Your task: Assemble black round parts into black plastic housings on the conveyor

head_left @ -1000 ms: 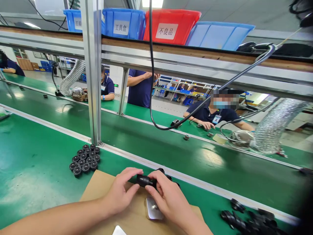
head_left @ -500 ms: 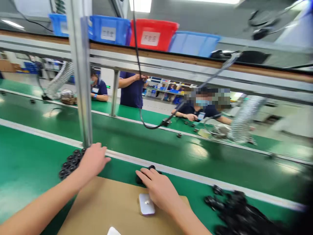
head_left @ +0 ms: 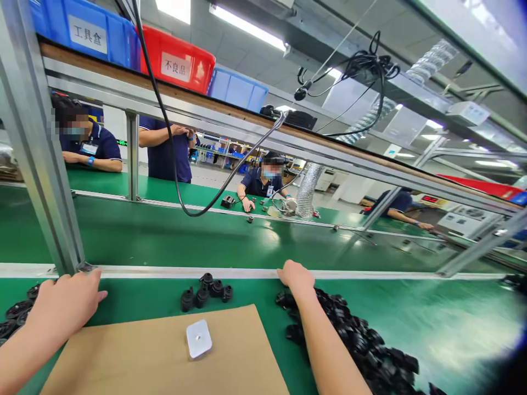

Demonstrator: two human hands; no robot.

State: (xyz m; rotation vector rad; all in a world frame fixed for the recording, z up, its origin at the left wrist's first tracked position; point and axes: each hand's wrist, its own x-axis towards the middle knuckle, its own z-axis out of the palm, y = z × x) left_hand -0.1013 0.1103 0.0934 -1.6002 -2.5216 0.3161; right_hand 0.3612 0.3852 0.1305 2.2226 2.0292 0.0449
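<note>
At the left, my left hand lies by the white edge strip at the foot of the metal post, its thumb spread and nothing seen in it. Under and beside that wrist sit round black plastic parts. My right hand is bent over the same strip, at the far end of a big heap of black plastic parts. Its fingers are hidden behind the back of the hand. Between the hands stands a small cluster of black parts. A white square block with a small stud rests on the cardboard sheet.
An upright metal post rises at the left. A black cable hangs in front of the shelf. Blue and red bins stand on it. Beyond the green conveyor belt, several people sit or stand.
My right hand has left the small black cluster and moved right to the large heap. My left hand stays near the post. The view has turned to the right.
</note>
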